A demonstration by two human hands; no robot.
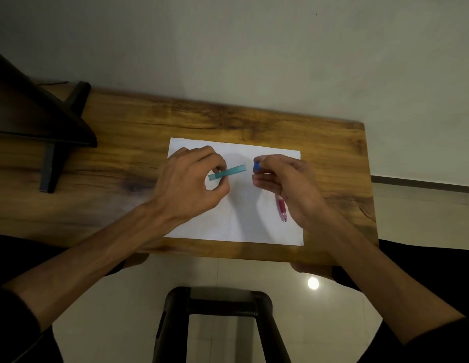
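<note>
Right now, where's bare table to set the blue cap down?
Free: bare wood between the black stand and the paper; the wood strip beyond the paper's far edge; the paper's near middle. Crowded: mid-paper, where the left hand grips the teal stick and the right hand pinches the blue cap over the red pen.

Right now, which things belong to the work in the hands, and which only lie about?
In use: left hand pinching the teal pen; right hand pinching a small blue cap; white paper sheet beneath.
Lying about: red pen, black stand, black stool, wooden table.
</note>
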